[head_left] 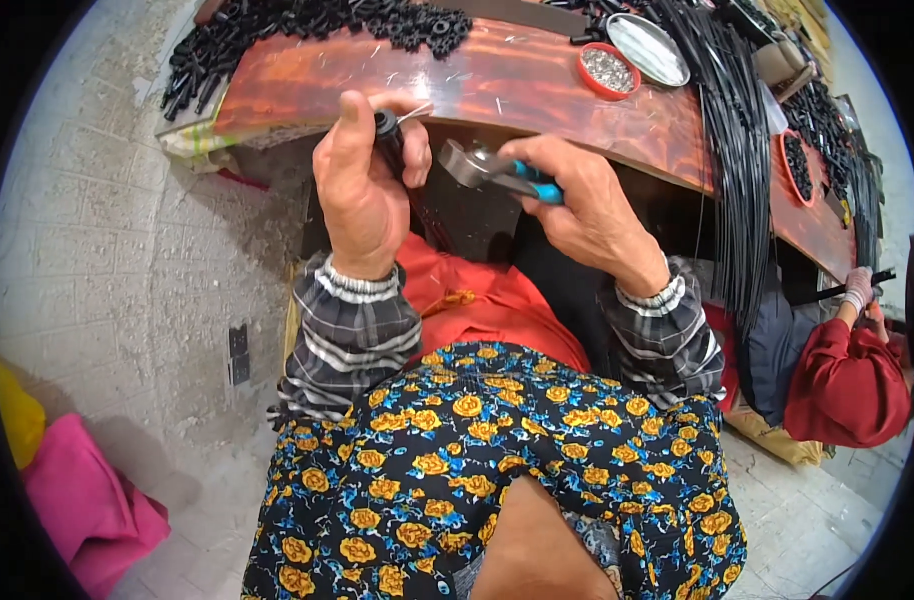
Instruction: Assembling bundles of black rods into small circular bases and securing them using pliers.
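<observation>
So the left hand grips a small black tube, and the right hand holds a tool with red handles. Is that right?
Not quite: the head view shows the tool in the right hand has blue handles, not red. The left hand does grip a small black tube.

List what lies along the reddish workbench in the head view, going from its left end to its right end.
Heap of small black parts → left hand gripping a black cylindrical piece → right hand with blue-handled pliers → red lid of small metal bits → bundle of long black rods → red tray of black parts.
</observation>
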Tool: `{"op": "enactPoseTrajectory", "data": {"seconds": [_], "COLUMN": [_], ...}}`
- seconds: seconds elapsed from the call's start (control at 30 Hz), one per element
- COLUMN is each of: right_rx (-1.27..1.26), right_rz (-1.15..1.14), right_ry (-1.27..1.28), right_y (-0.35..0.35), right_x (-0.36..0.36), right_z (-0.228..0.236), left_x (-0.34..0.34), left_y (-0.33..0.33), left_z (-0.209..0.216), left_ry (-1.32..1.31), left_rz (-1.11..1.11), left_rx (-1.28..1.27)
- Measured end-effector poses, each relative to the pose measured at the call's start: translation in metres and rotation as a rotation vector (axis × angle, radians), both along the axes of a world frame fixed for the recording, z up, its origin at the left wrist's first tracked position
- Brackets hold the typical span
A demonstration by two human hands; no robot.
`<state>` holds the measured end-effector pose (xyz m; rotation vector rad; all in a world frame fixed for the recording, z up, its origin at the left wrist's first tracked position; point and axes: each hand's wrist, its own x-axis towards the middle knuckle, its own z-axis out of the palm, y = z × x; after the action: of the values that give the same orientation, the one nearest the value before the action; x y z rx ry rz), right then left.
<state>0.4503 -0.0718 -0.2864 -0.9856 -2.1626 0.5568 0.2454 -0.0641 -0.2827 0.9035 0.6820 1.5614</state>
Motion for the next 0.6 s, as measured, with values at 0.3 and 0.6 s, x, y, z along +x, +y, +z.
{"op": "enactPoseTrajectory", "data": {"seconds": [0.3, 0.6], "right_rx": [0.152, 0.284], "right_rz": [-0.184, -0.208], "right_ry": [-0.15, -0.169], "right_y": [0.01, 0.025], "right_x": [-0.029, -0.03], "right_z": [0.005, 0.002], "left_x": [0.001, 0.003], "left_y": [-0.008, -0.005], "left_z": [0.006, 0.003], "left_ry": [0.131, 0.206], "left_rz": [0.099, 0.092], "left_rx": [-0.045, -0.06]}}
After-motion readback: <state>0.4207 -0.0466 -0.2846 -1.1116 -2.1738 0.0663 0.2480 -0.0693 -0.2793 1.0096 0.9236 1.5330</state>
